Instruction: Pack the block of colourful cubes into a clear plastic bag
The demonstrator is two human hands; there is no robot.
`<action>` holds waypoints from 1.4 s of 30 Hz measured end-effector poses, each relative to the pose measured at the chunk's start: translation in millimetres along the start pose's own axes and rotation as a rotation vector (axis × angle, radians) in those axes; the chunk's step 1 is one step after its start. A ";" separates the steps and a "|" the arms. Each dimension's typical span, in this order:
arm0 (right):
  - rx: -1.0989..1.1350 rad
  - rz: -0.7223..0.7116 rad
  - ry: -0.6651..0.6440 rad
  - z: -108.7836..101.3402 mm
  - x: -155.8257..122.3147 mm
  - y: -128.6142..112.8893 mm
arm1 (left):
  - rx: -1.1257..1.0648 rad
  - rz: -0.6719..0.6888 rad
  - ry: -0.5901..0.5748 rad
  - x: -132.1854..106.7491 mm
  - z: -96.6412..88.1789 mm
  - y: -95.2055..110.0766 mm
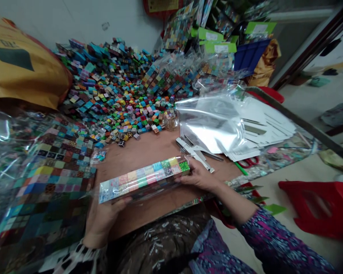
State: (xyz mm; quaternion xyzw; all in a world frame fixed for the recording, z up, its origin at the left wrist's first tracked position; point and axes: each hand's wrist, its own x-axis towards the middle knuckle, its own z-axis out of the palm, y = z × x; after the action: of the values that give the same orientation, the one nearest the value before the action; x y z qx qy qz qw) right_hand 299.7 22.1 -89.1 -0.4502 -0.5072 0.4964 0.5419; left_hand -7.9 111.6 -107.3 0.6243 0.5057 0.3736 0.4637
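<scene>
A long block of patterned cubes [143,177] in a clear plastic wrapper stretches between my two hands above the brown tabletop. My left hand [104,217] grips its left end from below, thumb along the near side. At the right end, my right hand [201,175] wraps around the block, fingers partly hidden behind it. Just beyond my right hand lies a white stapler-like tool [196,152] with metal handles. Clear plastic bags [211,121] spread over white paper sheets [265,121] further right.
A large heap of loose cubes [122,99] covers the back, against the wall. Packed cube blocks [60,171] are stacked at left, under a yellow sack [23,68]. Red scissors [250,163] and a green pen [241,168] lie at right. A red stool [320,205] stands beside the table.
</scene>
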 end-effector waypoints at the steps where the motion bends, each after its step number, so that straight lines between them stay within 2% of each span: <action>1: -0.005 -0.004 -0.002 0.2 -0.2 2.1 | 0.018 0.002 0.002 -0.4 1.1 1.3; 4: -0.011 -0.006 -0.008 0.5 -1.2 4.5 | 0.076 0.020 0.000 0.0 1.1 5.2; 7: -0.032 0.035 -0.058 -1.4 -4.4 -3.8 | 0.073 0.023 -0.125 -0.2 -1.7 10.6; 9: -0.097 0.079 -0.062 -5.2 -7.8 -14.7 | -0.019 0.031 -0.190 -2.4 -3.0 17.2; 13: -0.284 0.064 0.044 -15.7 -12.9 -33.0 | -0.353 0.214 -0.085 -6.9 -3.1 33.8; 15: -0.299 0.048 0.046 -18.8 -13.5 -33.6 | -0.378 0.220 -0.090 -7.3 -2.8 39.0; 18: -0.269 0.044 0.074 -19.9 -14.3 -24.1 | -0.396 0.148 -0.084 -6.5 -1.7 40.7; 21: -0.255 0.061 0.117 -20.0 -16.4 -11.6 | -0.449 0.142 -0.075 -5.7 0.5 37.2; 25: -0.246 0.083 0.105 -20.3 -19.6 -4.1 | -0.461 0.135 -0.097 -5.1 3.0 27.9; 33: -0.179 0.081 0.061 -21.1 -20.1 -2.4 | -0.457 0.023 -0.066 -6.5 9.0 11.4; 37: -0.123 0.098 0.015 -18.1 -16.1 -9.8 | -0.405 0.039 0.017 -5.2 8.3 2.2; 39: -0.096 0.075 -0.010 -16.3 -12.5 -13.2 | -0.401 0.031 0.050 -3.0 7.6 -2.9; 42: -0.094 0.024 0.000 -15.2 -8.4 -13.1 | -0.436 -0.005 0.026 -0.2 7.2 -5.9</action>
State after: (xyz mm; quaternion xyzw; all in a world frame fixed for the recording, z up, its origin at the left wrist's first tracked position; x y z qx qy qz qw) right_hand 316.0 12.7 -78.1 -0.4812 -0.5246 0.4785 0.5141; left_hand -3.0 110.3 -115.0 0.5033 0.4204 0.4810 0.5819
